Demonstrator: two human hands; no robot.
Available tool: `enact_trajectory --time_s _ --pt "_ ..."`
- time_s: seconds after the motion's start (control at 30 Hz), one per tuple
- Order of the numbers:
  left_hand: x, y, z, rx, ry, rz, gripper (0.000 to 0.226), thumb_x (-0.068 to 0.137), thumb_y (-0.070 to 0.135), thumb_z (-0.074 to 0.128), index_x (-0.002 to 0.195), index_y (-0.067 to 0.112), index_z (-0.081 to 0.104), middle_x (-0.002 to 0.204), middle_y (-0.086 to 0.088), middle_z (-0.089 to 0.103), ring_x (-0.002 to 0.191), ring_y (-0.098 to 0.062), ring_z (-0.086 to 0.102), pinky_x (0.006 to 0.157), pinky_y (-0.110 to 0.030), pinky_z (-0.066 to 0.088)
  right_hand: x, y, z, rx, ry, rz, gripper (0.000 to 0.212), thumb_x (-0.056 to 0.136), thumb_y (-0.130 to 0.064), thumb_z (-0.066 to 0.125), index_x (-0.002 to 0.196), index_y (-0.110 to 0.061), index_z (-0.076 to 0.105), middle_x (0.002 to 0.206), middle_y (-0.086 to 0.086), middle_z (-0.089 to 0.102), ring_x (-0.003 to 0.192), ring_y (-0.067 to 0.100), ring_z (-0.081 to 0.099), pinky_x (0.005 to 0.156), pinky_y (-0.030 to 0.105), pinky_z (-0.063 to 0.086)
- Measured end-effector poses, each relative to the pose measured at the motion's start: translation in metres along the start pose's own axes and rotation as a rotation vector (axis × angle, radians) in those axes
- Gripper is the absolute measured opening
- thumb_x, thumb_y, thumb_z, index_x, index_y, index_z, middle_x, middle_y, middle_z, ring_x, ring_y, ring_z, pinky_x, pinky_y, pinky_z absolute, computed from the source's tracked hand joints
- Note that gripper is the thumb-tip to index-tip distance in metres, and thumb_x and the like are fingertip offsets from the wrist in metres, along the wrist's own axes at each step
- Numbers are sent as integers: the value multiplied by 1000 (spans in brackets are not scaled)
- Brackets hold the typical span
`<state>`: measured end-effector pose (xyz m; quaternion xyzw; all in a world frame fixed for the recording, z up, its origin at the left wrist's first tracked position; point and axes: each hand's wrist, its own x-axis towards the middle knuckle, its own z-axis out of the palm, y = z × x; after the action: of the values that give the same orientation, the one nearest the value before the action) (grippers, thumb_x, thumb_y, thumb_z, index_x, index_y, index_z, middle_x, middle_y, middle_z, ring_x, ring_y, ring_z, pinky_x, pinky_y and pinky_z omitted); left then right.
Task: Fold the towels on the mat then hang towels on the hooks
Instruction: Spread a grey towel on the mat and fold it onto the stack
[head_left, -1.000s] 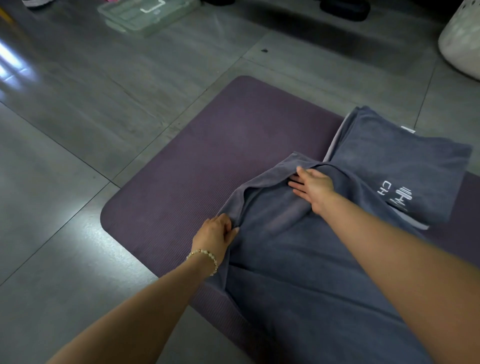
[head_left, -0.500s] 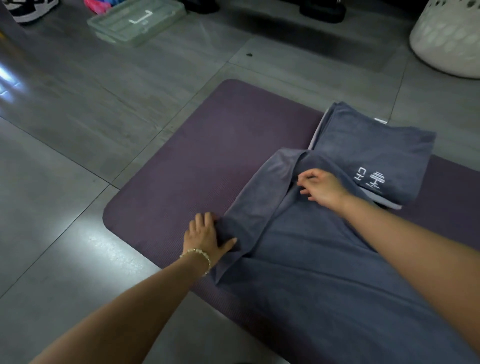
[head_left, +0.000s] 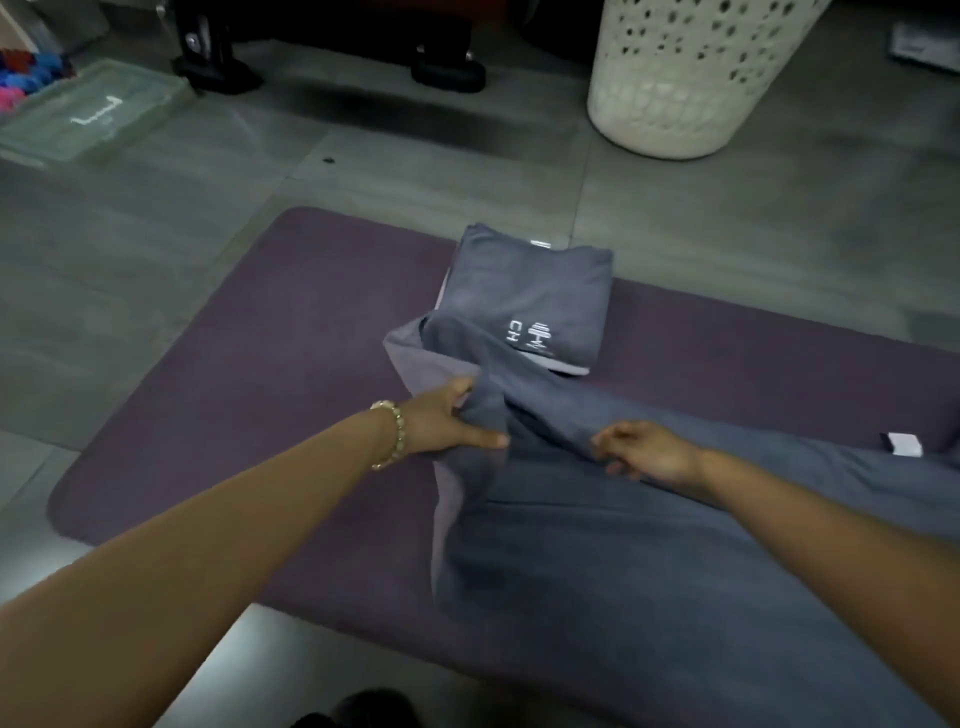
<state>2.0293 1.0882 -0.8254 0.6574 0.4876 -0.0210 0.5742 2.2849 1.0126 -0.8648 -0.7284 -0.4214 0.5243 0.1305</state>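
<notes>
Lifted off the purple foam mat (head_left: 249, 338), the left hand (head_left: 447, 422) now grips a bunched fold of the long slate-blue towel (head_left: 623, 551), which lies on the mat running near-right to far-left up to a folded towel (head_left: 524, 286) stitched "CH", while the right hand (head_left: 652, 453) rests curled fingers on that fold, its grip unclear.

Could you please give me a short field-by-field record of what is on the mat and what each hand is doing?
surface: purple mat on a tiled floor
finished: folded towel, grey with a white logo, at the mat's far edge
in progress: spread towel, grey, partly folded, its lifted part covering the folded towel's near left corner
left hand: grips a bunched fold of the spread towel
right hand: pinches a ridge of the same towel
beyond the mat: white perforated laundry basket, clear plastic box
hooks: not in view
</notes>
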Motion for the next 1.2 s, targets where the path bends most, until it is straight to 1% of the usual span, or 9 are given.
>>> enact_trajectory --time_s 0.1,0.23,0.43,0.63,0.8,0.9,1.03,1.13,1.2 --pt "20 77 48 -132 -10 141 61 84 23 70 136 18 39 126 11 36 117 0 44 85 -3 33 -32 45 -47 216 128 64 26 99 -27 46 110 -7 59 105 9 62 86 19 59 75 26 47" --pt "50 144 122 -325 -113 222 104 65 26 84 149 18 23 143 11 37 130 -10 40 109 -30 37 -62 129 -91 276 433 116 15 97 -22 51 96 -11 63 109 18 64 90 24 61 79 30 50" --pt "87 183 253 -242 -259 215 88 73 28 80 145 25 30 140 9 43 123 -10 46 105 -28 40 -111 247 -115 185 781 126 47 81 -13 73 123 0 56 127 16 55 123 30 49 101 23 32" --pt "100 191 339 -342 -351 54 85 75 18 79 145 27 32 133 5 49 118 -14 53 95 -30 49 -162 344 -135 139 851 282 76 71 -28 82 136 -10 46 150 9 33 143 22 23 117 38 21" --pt "105 195 367 -317 -325 32 80 78 11 75 143 29 32 118 13 51 104 -8 56 88 -28 52 -192 393 -136 288 811 459 88 71 -36 82 144 -15 37 156 7 22 142 26 24 117 40 23" --pt "107 196 387 -275 -308 42 81 76 11 77 142 28 35 114 18 48 102 -6 55 87 -30 53 -197 409 -136 236 825 440 88 67 -45 82 140 -16 42 151 8 34 140 26 30 115 42 26" --pt "108 196 406 -229 -337 12 63 74 9 78 127 20 47 115 1 60 100 -14 61 80 -31 56 -190 457 -143 336 861 473 112 39 -82 73 125 -12 55 124 11 59 118 32 55 100 49 45" --pt "110 193 401 -333 -298 0 43 76 1 74 116 2 59 105 -12 66 96 -23 62 93 -40 51 -206 435 -150 393 805 523 58 71 -50 77 106 -6 63 103 15 65 104 36 59 87 40 48" --pt "112 191 393 -368 -250 41 30 77 0 73 104 7 65 100 -11 68 95 -23 63 94 -38 51 -210 428 -150 472 788 459 31 83 -31 72 89 -2 62 88 13 63 88 30 59 74 31 43"
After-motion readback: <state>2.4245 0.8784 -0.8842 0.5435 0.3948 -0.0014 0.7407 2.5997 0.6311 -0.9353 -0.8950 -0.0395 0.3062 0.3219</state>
